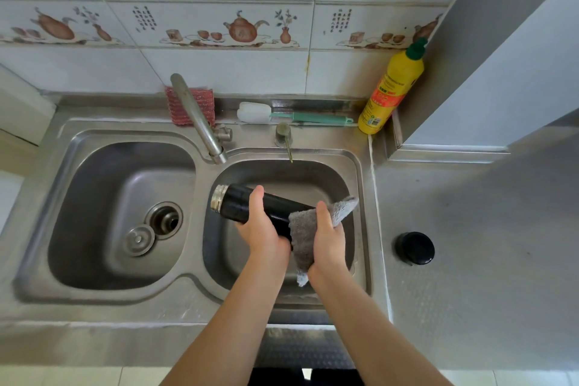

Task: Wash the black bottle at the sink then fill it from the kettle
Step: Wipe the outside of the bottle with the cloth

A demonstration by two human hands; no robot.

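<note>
1. In the lower centre of my view, the left hand (261, 230) is closed around the middle of the black cylindrical bottle with a silver threaded neck (244, 202), thumb over the top of it.
2. That bottle lies nearly level over the right basin of the stainless-steel double sink (200, 283), its open neck pointing toward the left of the frame.
3. The right hand (327, 240) is wrapped around a grey fluffy cloth (300, 229), pressing it against the bottle's base end; a corner of cloth sticks out to the upper right.
4. The left basin holds a round drain and a loose metal drain plug (138, 240) just beside it.
5. A long steel tap spout (195, 117) rises at the centre of the frame, from the divide between the basins.
6. On the back ledge I see a red scouring pad (180, 105), a white-headed bottle brush with a green handle (291, 116), and, in the upper-right corner, a yellow detergent bottle with a green cap (393, 88).
7. A round black lid (415, 247) sits on the grey countertop (470, 244) at right, well apart from the sink.
8. The wall is pale tile with a border of painted teapots (241, 30).
</note>
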